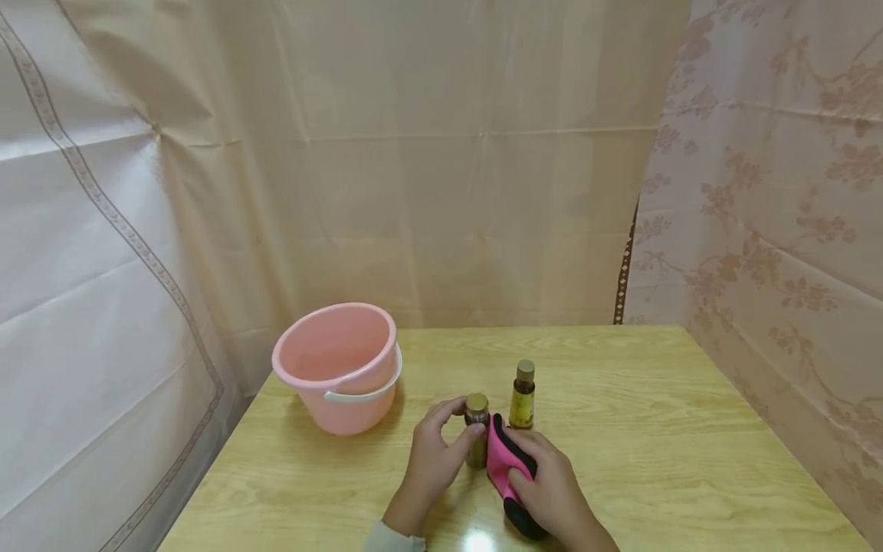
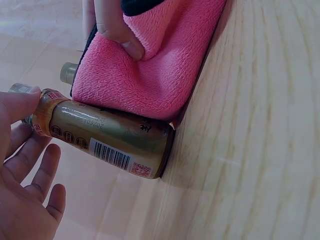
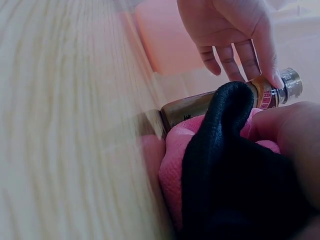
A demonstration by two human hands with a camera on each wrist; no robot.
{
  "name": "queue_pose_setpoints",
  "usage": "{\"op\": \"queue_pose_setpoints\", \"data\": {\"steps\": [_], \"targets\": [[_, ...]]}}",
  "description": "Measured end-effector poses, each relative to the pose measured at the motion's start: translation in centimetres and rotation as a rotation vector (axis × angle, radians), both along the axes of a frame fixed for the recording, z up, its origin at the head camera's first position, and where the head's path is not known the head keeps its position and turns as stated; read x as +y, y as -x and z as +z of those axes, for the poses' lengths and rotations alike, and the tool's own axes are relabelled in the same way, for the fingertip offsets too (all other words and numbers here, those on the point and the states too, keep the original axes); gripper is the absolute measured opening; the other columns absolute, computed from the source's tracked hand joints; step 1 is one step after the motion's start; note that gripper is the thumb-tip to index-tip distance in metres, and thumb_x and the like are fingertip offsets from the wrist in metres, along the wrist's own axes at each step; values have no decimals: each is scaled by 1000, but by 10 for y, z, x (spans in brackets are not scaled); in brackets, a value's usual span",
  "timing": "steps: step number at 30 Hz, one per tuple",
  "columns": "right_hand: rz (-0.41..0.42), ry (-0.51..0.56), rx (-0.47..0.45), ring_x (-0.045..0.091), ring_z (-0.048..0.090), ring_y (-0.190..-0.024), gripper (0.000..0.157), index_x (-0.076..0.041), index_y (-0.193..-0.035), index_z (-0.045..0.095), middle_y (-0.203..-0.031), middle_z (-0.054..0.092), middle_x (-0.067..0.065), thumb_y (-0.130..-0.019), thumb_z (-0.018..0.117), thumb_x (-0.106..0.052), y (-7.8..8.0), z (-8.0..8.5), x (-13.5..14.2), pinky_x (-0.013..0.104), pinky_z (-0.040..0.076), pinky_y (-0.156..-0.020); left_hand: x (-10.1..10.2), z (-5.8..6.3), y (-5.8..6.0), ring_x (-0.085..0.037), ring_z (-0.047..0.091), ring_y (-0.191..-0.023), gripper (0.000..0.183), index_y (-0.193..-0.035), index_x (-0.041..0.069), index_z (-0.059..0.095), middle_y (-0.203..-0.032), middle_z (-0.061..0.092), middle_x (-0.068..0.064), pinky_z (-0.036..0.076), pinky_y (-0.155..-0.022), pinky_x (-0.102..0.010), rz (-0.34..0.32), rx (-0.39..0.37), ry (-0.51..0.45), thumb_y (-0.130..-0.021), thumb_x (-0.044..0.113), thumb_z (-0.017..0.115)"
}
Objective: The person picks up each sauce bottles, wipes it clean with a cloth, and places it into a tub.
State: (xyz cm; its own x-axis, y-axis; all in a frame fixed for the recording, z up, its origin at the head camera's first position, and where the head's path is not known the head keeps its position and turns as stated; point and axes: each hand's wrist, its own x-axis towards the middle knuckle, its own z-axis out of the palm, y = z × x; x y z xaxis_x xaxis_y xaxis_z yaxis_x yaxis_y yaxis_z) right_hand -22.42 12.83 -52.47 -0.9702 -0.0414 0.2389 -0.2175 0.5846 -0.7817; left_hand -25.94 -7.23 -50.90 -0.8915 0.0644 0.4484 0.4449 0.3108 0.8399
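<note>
Upright on the table, a small brown glass bottle [image 1: 477,452] with a gold cap and gold label is pinched near its neck by my left hand [image 1: 433,452]. Its barcode and red print show on the bottle [image 2: 112,142] in the left wrist view. My right hand [image 1: 552,487] grips a folded pink cloth [image 1: 502,456] with black edging, thumb pressed into the fold. The cloth [image 2: 135,75] lies against the side of the bottle. Behind the cloth stands a second capped bottle [image 1: 523,402] with a yellow label, its lower part near my right fingers.
A pink bucket [image 1: 334,389] with a white handle stands at the table's left rear. The wood-grain table [image 1: 655,429] ends at a hanging beige curtain [image 1: 441,192]. A flowered curtain [image 1: 793,192] hangs on the right, a pale one [image 1: 76,307] on the left.
</note>
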Motion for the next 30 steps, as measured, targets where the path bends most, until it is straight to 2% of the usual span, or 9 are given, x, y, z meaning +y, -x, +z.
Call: {"op": "queue_pose_setpoints", "data": {"steps": [6, 15, 20, 24, 30], "targets": [[0, -12, 15, 21, 64, -123, 62, -28, -137, 69, -132, 67, -3, -81, 77, -3, 2, 1, 0, 46, 53, -100, 0, 3, 1, -12, 63, -119, 42, -129, 26, 71, -120, 72, 12, 45, -109, -50, 9, 17, 10, -89, 35, 82], [-13, -14, 48, 15, 64, -119, 61, -29, -134, 70, -128, 68, -7, -79, 78, -3, 1, 0, -2, 42, 53, -99, 0, 0, 1, -12, 64, -115, 41, -129, 25, 71, -117, 72, 12, 49, -104, -50, 18, 44, 14, -91, 33, 81], [-15, 19, 88, 13, 63, -121, 63, -31, -134, 70, -129, 67, -10, -80, 79, -2, 0, 1, -2, 41, 54, -100, 0, -2, 1, -12, 64, -116, 39, -128, 26, 71, -117, 72, 12, 48, -105, -49, 14, 42, 14, -91, 34, 80], [-14, 56, 123, 11, 63, -121, 66, -34, -134, 69, -130, 66, -14, -79, 80, 0, -2, 1, -2, 36, 54, -98, 0, -2, 1, -11, 64, -117, 39, -128, 27, 71, -117, 72, 13, 48, -107, -47, 15, 35, 13, -91, 34, 81], [1, 94, 219, 10, 62, -123, 70, -35, -136, 67, -132, 64, -16, -78, 80, 3, -4, 2, -1, 30, 54, -97, 1, -1, 1, -11, 64, -117, 39, -127, 26, 72, -116, 72, 12, 48, -107, -46, 19, 39, 20, -91, 33, 81]]}}
